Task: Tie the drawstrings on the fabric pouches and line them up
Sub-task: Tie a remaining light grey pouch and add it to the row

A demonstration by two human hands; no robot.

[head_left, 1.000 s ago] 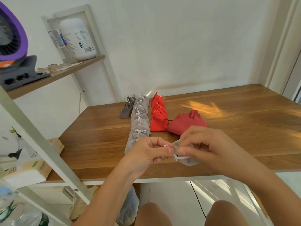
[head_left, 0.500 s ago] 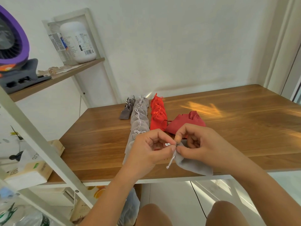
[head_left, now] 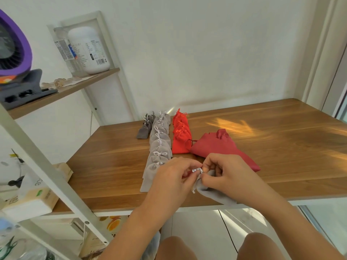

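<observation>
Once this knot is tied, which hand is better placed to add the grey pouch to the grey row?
Likely the left hand: it overlaps the grey row's near end, while the right hand lies beyond the pouch, nearer the red pouches.

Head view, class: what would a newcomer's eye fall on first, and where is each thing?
First, the left hand and right hand at the near edge of the table, both pinching the white drawstring of a grey pouch. Behind them a grey row and a red row of tied pouches run toward the wall, with a big red pouch right of them.
</observation>
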